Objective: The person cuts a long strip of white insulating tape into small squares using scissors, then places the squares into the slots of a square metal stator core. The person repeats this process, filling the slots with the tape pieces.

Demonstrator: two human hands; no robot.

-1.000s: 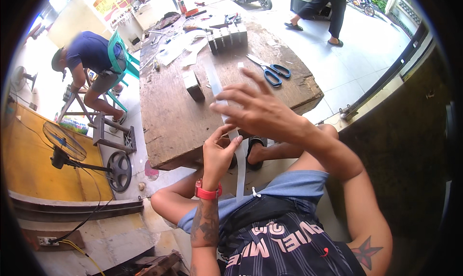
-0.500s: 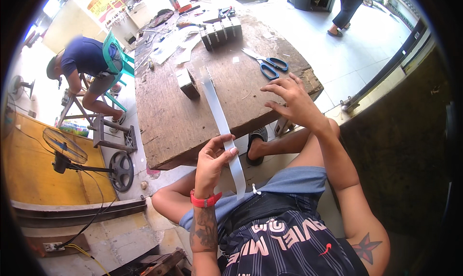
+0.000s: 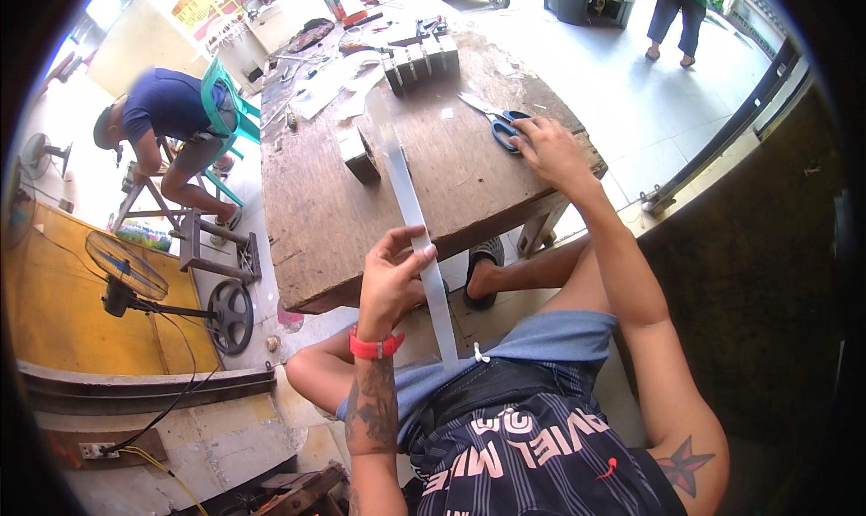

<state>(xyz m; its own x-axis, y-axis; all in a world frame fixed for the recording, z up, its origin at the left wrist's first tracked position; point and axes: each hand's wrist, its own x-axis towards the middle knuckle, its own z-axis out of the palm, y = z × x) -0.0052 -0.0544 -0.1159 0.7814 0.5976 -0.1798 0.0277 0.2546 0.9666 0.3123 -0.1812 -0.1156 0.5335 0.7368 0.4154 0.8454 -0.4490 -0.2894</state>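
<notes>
My left hand [image 3: 392,268] pinches a long, thin whitish strip [image 3: 440,313] between thumb and fingers. The strip's lower end hangs by my lap, and its far part reaches up over the wooden table, blurred at the tip. At the table's right side lie scissors with blue handles [image 3: 502,135], blades pointing to the far left. My right hand [image 3: 555,155] has its thumb and fingers closed at those handles and partly hides them. Left of the strip stands a small dark block [image 3: 361,160] with a pale top. Farther back sits a row of similar dark blocks [image 3: 422,65].
The worn wooden table [image 3: 307,236] bears pale sheets [image 3: 325,92] and assorted tools at its far left. A person in blue [image 3: 176,110] bends over on a green chair at left. A fan [image 3: 126,268] stands nearer. Another person [image 3: 681,20] stands at the far right.
My right hand has moved forward from open air onto the scissors' handles, its fingers closing. My left hand has shifted slightly up with the strip. The person at far right has moved rightward.
</notes>
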